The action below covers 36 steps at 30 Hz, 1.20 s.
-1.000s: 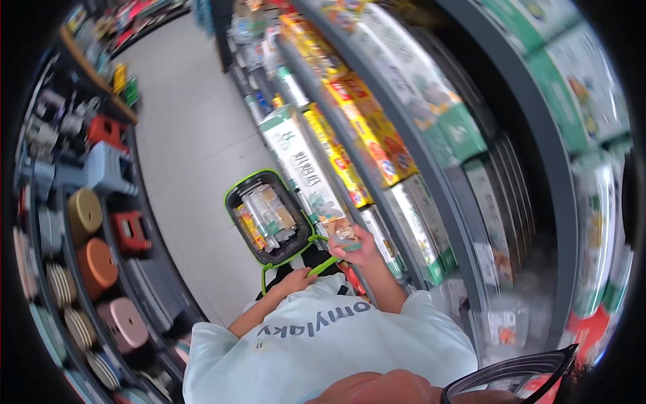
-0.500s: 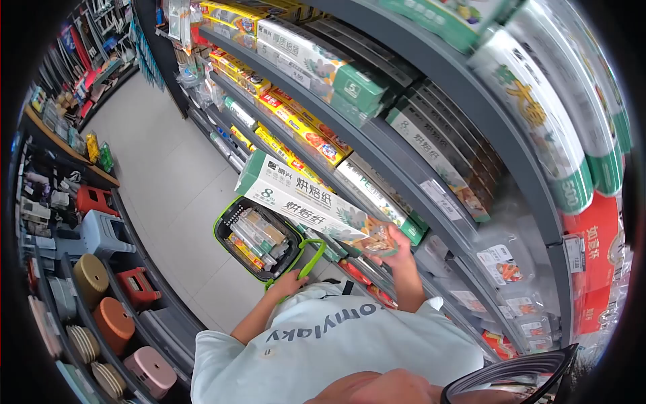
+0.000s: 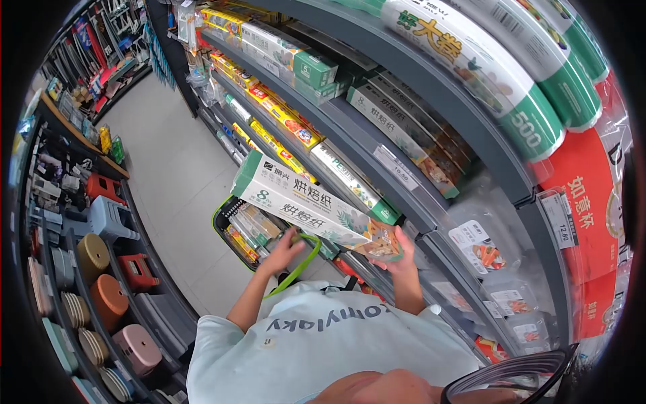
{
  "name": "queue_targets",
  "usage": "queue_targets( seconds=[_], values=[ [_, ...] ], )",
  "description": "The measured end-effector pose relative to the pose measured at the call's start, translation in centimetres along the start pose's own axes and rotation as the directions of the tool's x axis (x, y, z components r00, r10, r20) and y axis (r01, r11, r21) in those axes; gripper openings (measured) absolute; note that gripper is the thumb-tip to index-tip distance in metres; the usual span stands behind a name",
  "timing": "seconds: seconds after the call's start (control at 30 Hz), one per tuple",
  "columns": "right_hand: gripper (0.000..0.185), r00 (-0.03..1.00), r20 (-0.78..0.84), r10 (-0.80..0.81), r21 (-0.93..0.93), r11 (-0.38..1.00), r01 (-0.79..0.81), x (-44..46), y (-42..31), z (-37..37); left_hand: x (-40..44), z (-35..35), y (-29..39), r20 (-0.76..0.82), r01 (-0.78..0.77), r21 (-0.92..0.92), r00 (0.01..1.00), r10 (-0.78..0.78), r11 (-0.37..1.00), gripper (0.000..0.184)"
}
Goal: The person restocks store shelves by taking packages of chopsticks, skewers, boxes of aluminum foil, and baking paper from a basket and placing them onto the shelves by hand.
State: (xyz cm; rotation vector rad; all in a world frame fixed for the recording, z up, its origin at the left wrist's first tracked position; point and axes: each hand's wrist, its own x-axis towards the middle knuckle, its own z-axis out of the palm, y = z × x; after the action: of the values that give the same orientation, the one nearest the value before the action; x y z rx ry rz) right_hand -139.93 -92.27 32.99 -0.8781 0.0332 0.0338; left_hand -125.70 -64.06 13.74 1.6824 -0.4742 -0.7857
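Note:
My right hand grips one end of a long white and green box of baking paper, printed with "8m". The box slants up to the left in front of me. Below its middle, my left hand is raised with fingers apart, seemingly not touching the box. A bright green basket handle curves beside that hand and down by the forearm. The black shopping basket with a green rim hangs beneath, partly hidden by the box and hand. Inside lie several clear-wrapped packs and a yellow box.
Shelves on the right carry more baking paper boxes, yellow boxes, large green-and-white rolls and clear containers. A shelf edge runs close to the box. Plastic stools line the left shelves. Grey floor lies between.
My left hand has come off the basket handle and moved up toward the box. The basket sits lower behind the box. The view has shifted; my right hand still holds the box.

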Motion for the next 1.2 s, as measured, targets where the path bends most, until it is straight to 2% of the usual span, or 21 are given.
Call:
queue_targets(
  seconds=[0.07, 0.13, 0.17, 0.2, 0.23, 0.27, 0.33, 0.4, 0.47, 0.6, 0.67, 0.7, 0.77, 0.8, 0.87, 0.9, 0.97, 1.0, 1.07, 1.17, 1.2],
  values=[
    [0.075, 0.999, 0.015, 0.044, 0.038, 0.998, -0.044, -0.5, -0.6, -0.3, -0.4, -1.2, 7.4, -0.164, -0.083, -0.237, 0.985, 0.045, 0.968, 0.059],
    [0.074, 0.993, 0.043, 0.109, 0.078, 0.991, -0.112, -1.2, -0.7, -0.4, -1.1, -1.7, 11.4, -0.352, -0.386, -0.345, 0.898, 0.264, 0.856, 0.067],
    [0.076, 0.989, -0.058, 0.135, 0.101, 0.987, -0.128, -1.6, -0.5, -0.4, -1.1, -1.8, 12.5, -0.416, -0.518, -0.392, 0.837, 0.356, 0.76, 0.08],
    [0.078, 0.974, -0.157, 0.16, 0.122, 0.982, -0.142, -1.8, -0.4, -0.1, -1.8, -1.6, 14.9, -0.429, -0.668, -0.483, 0.745, 0.511, 0.567, 0.089],
    [0.075, 0.935, -0.289, 0.205, 0.191, 0.969, -0.153, -1.7, -0.5, 1.6, -2.5, -1.3, 17.5, -0.45, -0.719, -0.485, 0.693, 0.563, 0.498, 0.089],
    [0.075, 0.935, -0.277, 0.222, 0.192, 0.966, -0.172, -1.9, -0.3, 1.2, -3.1, -0.8, 19.6, -0.466, -0.765, -0.486, 0.636, 0.615, 0.422, 0.09],
    [0.065, 0.945, 0.156, 0.286, 0.415, 0.849, -0.325, -2.2, -0.4, 0.3, -4.0, 0.4, 22.1, -0.458, -0.748, -0.478, 0.66, 0.595, 0.461, 0.088],
    [0.065, 0.937, 0.15, 0.315, 0.399, 0.848, -0.348, -2.6, -0.6, 0.6, -4.0, 1.2, 22.8, -0.44, -0.725, -0.479, 0.686, 0.579, 0.496, 0.086],
    [0.065, 0.918, 0.26, 0.3, 0.391, 0.837, -0.384, -2.9, -0.8, 0.5, -3.9, 1.8, 22.9, -0.535, -0.739, -0.494, 0.673, 0.51, 0.457, 0.083],
    [0.07, 0.944, 0.119, 0.309, 0.314, 0.89, -0.331, -3.2, -1.6, 0.6, -3.8, 1.7, 23.3, -0.529, -0.708, -0.512, 0.706, 0.471, 0.488, 0.076],
    [0.071, 0.961, 0.026, 0.274, 0.006, 0.962, -0.274, -3.2, -2.0, 0.3, -3.8, 1.3, 23.4, -0.523, -0.708, -0.507, 0.706, 0.478, 0.491, 0.074],
    [0.071, 0.962, 0.025, 0.271, 0.002, 0.962, -0.271, -3.4, -2.0, 0.7, -3.7, 1.2, 23.6, -0.516, -0.707, -0.502, 0.707, 0.484, 0.499, 0.072],
    [0.067, 0.971, -0.231, 0.059, -0.216, 0.97, -0.11, -4.1, -2.0, 1.9, -3.7, 1.1, 24.1, -0.507, -0.701, -0.512, 0.713, 0.485, 0.496, 0.071],
    [0.067, 0.97, -0.235, 0.059, -0.216, 0.97, -0.112, -4.0, -2.3, 1.9, -3.7, 1.0, 24.2, -0.497, -0.692, -0.523, 0.722, 0.482, 0.497, 0.07],
    [0.064, 0.981, 0.178, -0.073, -0.6, 0.782, 0.167, -3.8, -3.3, 1.9, -3.4, 0.7, 24.0, -0.484, -0.681, -0.543, 0.732, 0.479, 0.492, 0.07],
    [0.064, 0.985, 0.157, -0.077, -0.605, 0.781, 0.158, -3.9, -4.1, 3.2, -3.3, 0.7, 23.8, -0.468, -0.669, -0.56, 0.742, 0.48, 0.489, 0.069],
    [0.068, 0.992, 0.041, 0.116, -0.838, 0.545, -0.029, -3.7, -6.6, 7.7, -2.9, 0.8, 23.9, -0.459, -0.647, -0.59, 0.761, 0.458, 0.484, 0.069],
    [0.068, 0.994, 0.02, 0.105, -0.839, 0.543, -0.041, -3.7, -7.3, 8.8, -2.8, 0.7, 24.2, -0.469, -0.641, -0.599, 0.766, 0.439, 0.479, 0.069],
    [0.065, 0.991, 0.087, -0.097, -0.978, 0.181, 0.104, -3.3, -8.8, 10.7, -2.6, 0.3, 25.4, -0.433, -0.615, -0.587, 0.788, 0.438, 0.527, 0.073],
    [0.057, 0.898, 0.175, -0.403, -0.983, -0.125, 0.135, -3.3, -11.5, 13.5, -2.0, -0.1, 27.1, -0.49, -0.707, -0.176, 0.667, 0.562, 0.686, 0.08],
    [0.055, 0.855, 0.188, -0.483, -0.973, -0.211, 0.095, -3.3, -12.1, 14.1, -1.8, -0.2, 27.3, -0.466, -0.724, -0.224, 0.668, 0.58, 0.653, 0.081]
  ],
)
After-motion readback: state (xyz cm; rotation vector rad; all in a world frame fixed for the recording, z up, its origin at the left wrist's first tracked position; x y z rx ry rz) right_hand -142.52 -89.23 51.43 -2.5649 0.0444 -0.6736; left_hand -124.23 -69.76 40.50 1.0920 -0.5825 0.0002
